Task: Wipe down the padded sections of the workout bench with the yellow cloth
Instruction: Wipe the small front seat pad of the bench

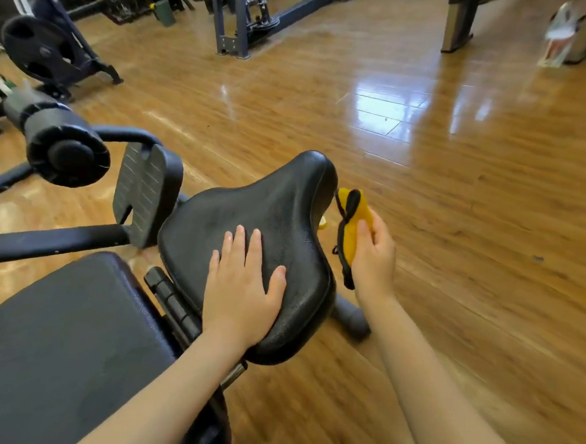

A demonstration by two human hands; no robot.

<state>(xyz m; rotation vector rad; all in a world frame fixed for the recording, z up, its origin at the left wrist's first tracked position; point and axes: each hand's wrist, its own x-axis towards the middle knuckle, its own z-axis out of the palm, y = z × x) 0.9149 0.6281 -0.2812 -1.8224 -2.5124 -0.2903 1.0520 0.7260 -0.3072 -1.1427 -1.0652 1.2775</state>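
The workout bench has a black contoured seat pad in the middle of the view and a longer flat back pad at the lower left. My left hand lies flat, fingers spread, on the near part of the seat pad. My right hand is off the seat's right edge, holding a yellow cloth with black trim, bunched up and just beside the pad's side. A small strip of the cloth hangs below my hand.
A black foam roller pad and a ribbed footplate stand left of the seat on blue-black bars. A plate-loaded machine and other gym frames line the back. Glossy wooden floor spreads to the right.
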